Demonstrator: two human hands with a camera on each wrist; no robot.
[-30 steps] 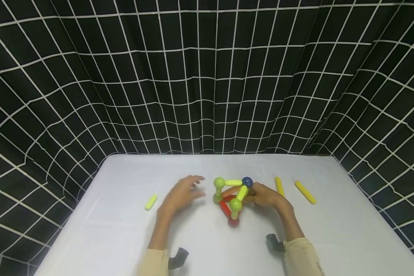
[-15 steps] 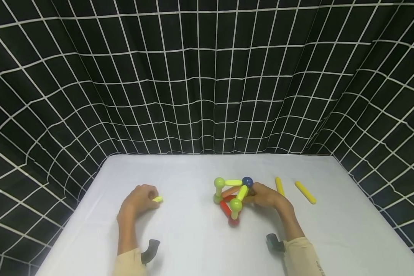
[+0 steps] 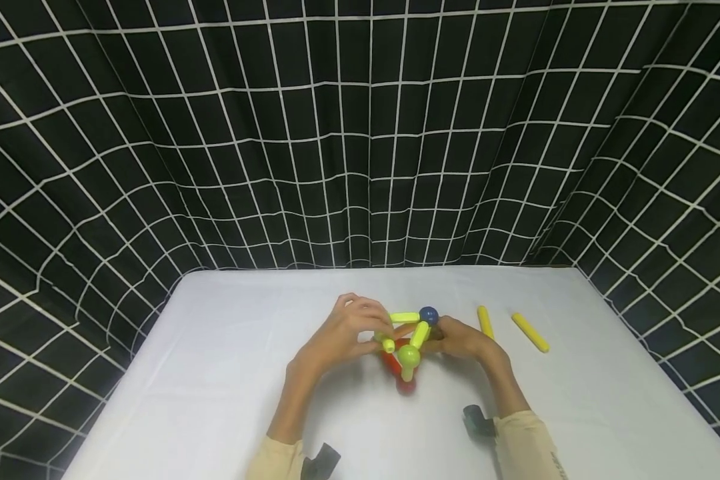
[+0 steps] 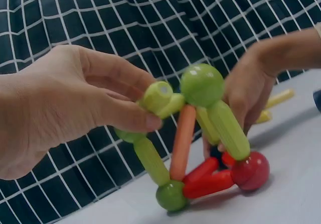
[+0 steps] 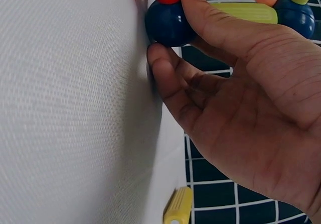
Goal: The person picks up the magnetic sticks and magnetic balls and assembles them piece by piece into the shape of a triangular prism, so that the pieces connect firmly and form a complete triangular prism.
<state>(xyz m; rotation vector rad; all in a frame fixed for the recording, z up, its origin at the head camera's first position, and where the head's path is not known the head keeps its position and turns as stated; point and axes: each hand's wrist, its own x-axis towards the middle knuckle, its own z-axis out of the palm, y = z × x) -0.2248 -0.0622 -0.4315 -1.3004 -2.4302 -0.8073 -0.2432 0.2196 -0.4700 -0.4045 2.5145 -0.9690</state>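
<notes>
A frame of magnetic rods and balls stands on the white table between my hands. Its upper corners include a blue ball [image 3: 429,316] and a green ball [image 4: 202,85]; a red ball [image 4: 251,171] and another green ball [image 4: 171,196] rest at table level, joined by red rods [image 4: 208,183]. My left hand [image 3: 345,333] pinches a short yellow-green magnetic rod [image 4: 158,97] between thumb and fingers, right at the frame's upper left corner, hiding much of that ball. My right hand [image 3: 459,340] grips the lower blue ball [image 5: 170,24] at the frame's right side, thumb beside a red rod.
Two longer yellow rods [image 3: 531,333] lie on the table [image 3: 216,413] to the right, the nearer one partly behind my right hand. A black curtain [image 3: 360,133] with white grid lines encloses the back and sides.
My left hand reached left, picked the short yellow-green rod off the table and carried it right to the frame's upper left corner. My right hand stays on the frame.
</notes>
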